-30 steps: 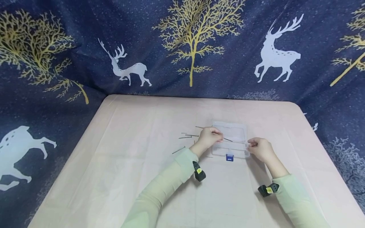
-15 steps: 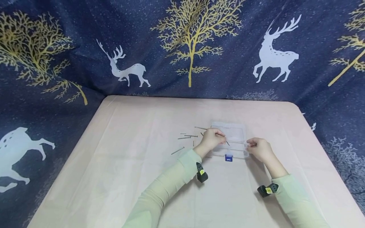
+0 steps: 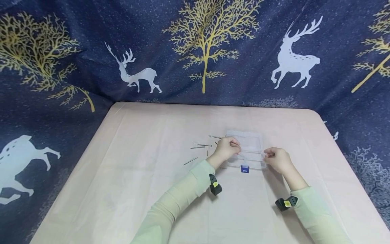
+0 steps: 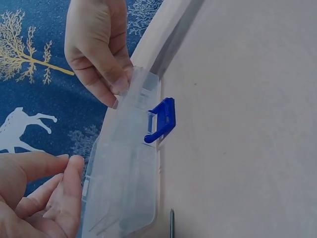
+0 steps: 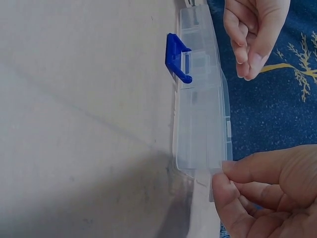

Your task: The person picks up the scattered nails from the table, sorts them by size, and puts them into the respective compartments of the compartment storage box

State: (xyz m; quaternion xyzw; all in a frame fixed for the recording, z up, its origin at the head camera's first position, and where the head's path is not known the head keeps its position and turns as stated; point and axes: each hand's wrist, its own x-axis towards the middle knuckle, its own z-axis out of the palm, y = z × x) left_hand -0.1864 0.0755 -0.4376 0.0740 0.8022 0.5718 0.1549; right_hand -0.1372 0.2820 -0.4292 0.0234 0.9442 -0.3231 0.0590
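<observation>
A few thin nails (image 3: pixel 199 146) lie loose on the desk (image 3: pixel 137 176), left of the middle. Your left hand (image 3: pixel 226 148) is just right of them, over the left end of the clear box (image 3: pixel 251 149). Its fingers are loosely curled and hold nothing. The box sits on the desk a bit right of the middle, with its blue clasp (image 3: pixel 245 168) on the near side. Your right hand (image 3: pixel 276 159) pinches the right end of the box.
</observation>
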